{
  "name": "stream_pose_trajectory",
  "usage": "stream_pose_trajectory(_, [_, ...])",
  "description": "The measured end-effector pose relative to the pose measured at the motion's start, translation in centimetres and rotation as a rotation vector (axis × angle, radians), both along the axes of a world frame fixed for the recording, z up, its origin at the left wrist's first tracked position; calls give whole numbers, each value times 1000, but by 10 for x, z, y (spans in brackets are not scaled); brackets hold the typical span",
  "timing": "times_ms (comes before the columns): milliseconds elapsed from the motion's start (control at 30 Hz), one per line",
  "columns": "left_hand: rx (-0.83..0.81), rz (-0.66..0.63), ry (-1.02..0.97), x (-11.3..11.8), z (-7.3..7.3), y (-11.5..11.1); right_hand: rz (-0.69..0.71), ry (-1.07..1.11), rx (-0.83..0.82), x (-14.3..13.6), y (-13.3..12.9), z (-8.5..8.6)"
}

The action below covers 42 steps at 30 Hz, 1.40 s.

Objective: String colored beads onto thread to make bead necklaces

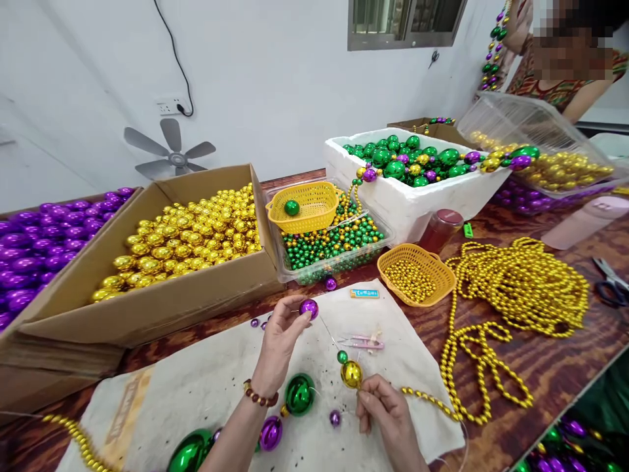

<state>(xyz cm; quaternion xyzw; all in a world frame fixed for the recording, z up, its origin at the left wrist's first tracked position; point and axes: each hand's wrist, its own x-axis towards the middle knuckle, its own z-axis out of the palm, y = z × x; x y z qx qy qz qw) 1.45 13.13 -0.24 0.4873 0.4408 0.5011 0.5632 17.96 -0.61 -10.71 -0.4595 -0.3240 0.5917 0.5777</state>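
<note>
My left hand (279, 337), with a brown beaded bracelet on its wrist, pinches a shiny purple bead (309, 309) between thumb and fingers. A thin string (328, 332) runs from that bead down to a small green bead (342, 356) and a larger gold bead (351, 374). My right hand (384, 414) is closed on the string just below the gold bead. Under my left forearm lie a large green bead (299, 394), a purple bead (270, 433) and another big green bead (190, 452). A small purple bead (335, 417) sits left of my right hand.
Gold beads fill a cardboard box (162, 314); green ones fill a white foam box (413, 196). A yellow basket (437, 262), coiled gold bead strands (531, 288), scissors (612, 282) and pink thread snips (366, 343) lie around the cloth (162, 393). Another person stands at the back right.
</note>
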Motion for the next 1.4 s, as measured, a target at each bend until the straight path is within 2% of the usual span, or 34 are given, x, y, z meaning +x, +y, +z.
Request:
stream_pose_trajectory(200, [78, 8, 97, 1, -1, -2, -1, -15, 14, -1, -2, -1])
stream_pose_trajectory(500, [152, 113, 136, 0, 6, -4, -12, 10, 30, -4, -5, 7])
stream_pose_trajectory(733, [12, 138, -80, -1, 14, -3, -4, 5, 38, -13, -7, 19])
stream_pose_trajectory(933, [-87, 53, -328, 1, 23, -3, 13, -14, 41, -17, -6, 14])
stream_pose_trajectory(1400, [-193, 36, -438, 4, 29, -6, -44, 16, -15, -23, -6, 21])
